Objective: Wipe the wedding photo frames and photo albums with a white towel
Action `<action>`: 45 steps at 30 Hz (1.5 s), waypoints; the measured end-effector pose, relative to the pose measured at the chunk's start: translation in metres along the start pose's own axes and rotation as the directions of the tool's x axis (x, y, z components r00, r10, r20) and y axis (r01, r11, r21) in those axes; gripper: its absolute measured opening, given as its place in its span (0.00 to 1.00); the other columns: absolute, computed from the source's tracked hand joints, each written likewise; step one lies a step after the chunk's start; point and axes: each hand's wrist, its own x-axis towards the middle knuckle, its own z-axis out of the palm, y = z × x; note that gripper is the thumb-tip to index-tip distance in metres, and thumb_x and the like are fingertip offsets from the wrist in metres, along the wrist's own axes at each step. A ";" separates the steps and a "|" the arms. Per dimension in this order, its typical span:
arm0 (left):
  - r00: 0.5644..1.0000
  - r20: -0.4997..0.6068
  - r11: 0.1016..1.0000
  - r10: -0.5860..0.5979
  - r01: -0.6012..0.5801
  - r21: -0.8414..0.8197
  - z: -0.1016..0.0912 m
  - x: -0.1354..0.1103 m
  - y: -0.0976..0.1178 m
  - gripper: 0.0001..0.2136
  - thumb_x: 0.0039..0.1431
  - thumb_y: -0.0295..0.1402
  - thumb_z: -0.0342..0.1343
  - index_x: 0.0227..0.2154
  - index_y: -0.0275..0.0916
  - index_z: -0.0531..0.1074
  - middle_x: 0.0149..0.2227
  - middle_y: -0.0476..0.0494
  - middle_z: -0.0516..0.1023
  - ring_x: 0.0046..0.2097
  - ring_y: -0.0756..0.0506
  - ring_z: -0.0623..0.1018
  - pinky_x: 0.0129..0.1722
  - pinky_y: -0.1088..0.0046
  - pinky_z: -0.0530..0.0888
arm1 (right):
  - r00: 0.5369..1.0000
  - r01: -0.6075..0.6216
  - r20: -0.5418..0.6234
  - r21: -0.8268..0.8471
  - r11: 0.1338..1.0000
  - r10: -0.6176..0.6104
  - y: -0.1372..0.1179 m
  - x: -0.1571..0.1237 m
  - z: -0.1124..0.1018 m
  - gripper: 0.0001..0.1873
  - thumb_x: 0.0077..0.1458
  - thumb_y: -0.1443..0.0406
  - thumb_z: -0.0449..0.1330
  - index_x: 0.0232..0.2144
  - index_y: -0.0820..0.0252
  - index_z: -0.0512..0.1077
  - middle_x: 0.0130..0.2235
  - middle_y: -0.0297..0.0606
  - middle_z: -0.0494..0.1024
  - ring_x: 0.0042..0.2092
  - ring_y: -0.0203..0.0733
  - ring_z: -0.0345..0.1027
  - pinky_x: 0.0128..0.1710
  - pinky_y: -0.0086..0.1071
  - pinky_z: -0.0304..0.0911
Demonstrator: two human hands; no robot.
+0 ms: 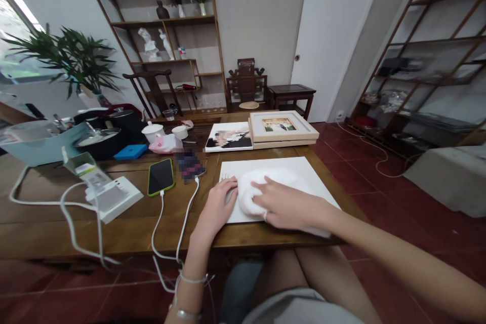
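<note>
A flat white board [304,165] lies near the front edge of the wooden table, with a little dark print at its left side. On it rests a bunched, soft white cloth [248,201], smooth and fluffy-looking; its exact kind is unclear. My right hand [284,205] grips the cloth from above, fingers spread over it and thumb at its near side. At the board's left part, my left hand [221,203] rests with fingers stretched towards the cloth and the thumb apart, holding nothing. The right forearm covers the board's near right corner.
Behind the board lie a dark-and-white picture panel [230,136] and a stacked framed picture [304,122]. Leftward are a phone [160,176] on a white cable [186,220], an opened white box [114,197], a blue box [130,151], a white lidded cup [152,131] and pots.
</note>
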 end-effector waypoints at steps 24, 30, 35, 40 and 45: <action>0.980 -0.188 0.991 -0.065 0.041 -0.127 -0.008 -0.003 0.011 0.20 0.65 0.35 0.34 0.56 0.35 0.59 0.58 0.39 0.62 0.60 0.45 0.61 0.60 0.62 0.57 | 0.989 0.090 -0.117 0.034 0.995 -0.085 0.002 0.033 0.013 0.11 0.50 0.71 0.51 0.34 0.67 0.71 0.39 0.51 0.74 0.53 0.52 0.61 0.53 0.50 0.51; 0.978 -0.186 0.992 -0.092 0.075 -0.098 -0.005 -0.001 0.009 0.20 0.65 0.36 0.36 0.54 0.36 0.63 0.57 0.39 0.64 0.59 0.46 0.63 0.59 0.62 0.59 | 0.979 0.203 -0.027 0.103 0.974 -0.201 -0.024 -0.009 0.000 0.11 0.49 0.70 0.53 0.36 0.65 0.72 0.48 0.52 0.72 0.53 0.50 0.62 0.54 0.46 0.51; 0.998 -0.057 0.999 -0.032 0.034 0.027 0.000 -0.001 0.006 0.16 0.61 0.35 0.45 0.47 0.35 0.70 0.53 0.38 0.70 0.55 0.43 0.68 0.57 0.61 0.63 | 0.997 -0.079 -0.011 0.048 0.996 0.080 0.003 -0.010 -0.003 0.10 0.53 0.69 0.51 0.35 0.65 0.71 0.42 0.51 0.75 0.42 0.49 0.69 0.44 0.40 0.58; 1.000 -0.006 0.998 -0.018 0.018 0.065 0.002 -0.001 0.002 0.13 0.59 0.32 0.48 0.42 0.37 0.74 0.48 0.39 0.74 0.52 0.41 0.71 0.54 0.56 0.66 | 0.945 -0.315 -0.066 0.067 0.947 0.320 0.054 0.022 -0.001 0.21 0.59 0.57 0.45 0.36 0.68 0.70 0.37 0.53 0.75 0.38 0.48 0.69 0.34 0.32 0.58; 1.000 0.004 0.996 -0.007 0.007 0.087 0.002 -0.001 0.002 0.12 0.57 0.30 0.50 0.41 0.38 0.75 0.48 0.40 0.74 0.51 0.41 0.72 0.53 0.57 0.68 | 0.956 -0.245 -0.131 0.144 0.959 0.264 0.069 0.068 0.002 0.23 0.59 0.55 0.45 0.36 0.68 0.70 0.40 0.52 0.75 0.40 0.48 0.68 0.35 0.31 0.57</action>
